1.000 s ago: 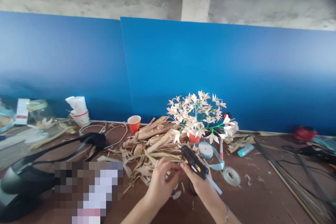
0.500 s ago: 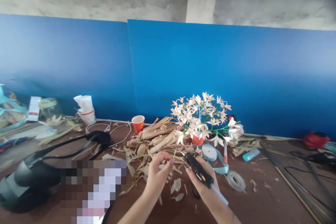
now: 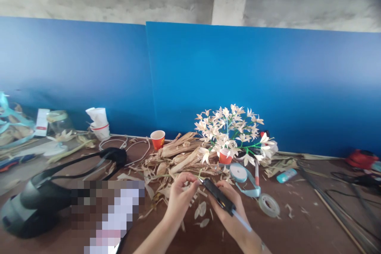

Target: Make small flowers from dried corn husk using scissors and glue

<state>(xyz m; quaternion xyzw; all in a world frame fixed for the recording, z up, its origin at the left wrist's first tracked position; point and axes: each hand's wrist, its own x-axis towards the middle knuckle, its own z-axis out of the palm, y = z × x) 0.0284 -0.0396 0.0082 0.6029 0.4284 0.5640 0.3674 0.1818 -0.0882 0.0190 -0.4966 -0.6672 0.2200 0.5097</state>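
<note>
My right hand point(image 3: 228, 212) grips a black glue gun point(image 3: 217, 195) with a pale glue stick sticking out of its back end. Its nozzle points left and touches a small thin green stem piece point(image 3: 199, 175) pinched in the fingers of my left hand point(image 3: 180, 195). Both hands hover over the brown table point(image 3: 300, 226), just in front of a heap of dried corn husks point(image 3: 175, 158). Behind the hands stands a bouquet of cream husk flowers point(image 3: 230, 129) in an orange cup. Loose husk petals point(image 3: 201, 210) lie under my hands.
Light blue ribbon roll point(image 3: 238, 172), clear tape roll point(image 3: 268, 204) and a teal tube point(image 3: 285, 175) lie to the right. An orange paper cup point(image 3: 157, 139), stacked white cups point(image 3: 99, 124), a black bag point(image 3: 38, 202), cables and thin rods point(image 3: 339, 210) surround them. A blue panel wall stands behind.
The glue gun's nozzle moved left to meet the piece in my left hand, which rose slightly. The view shifted a little to the left.
</note>
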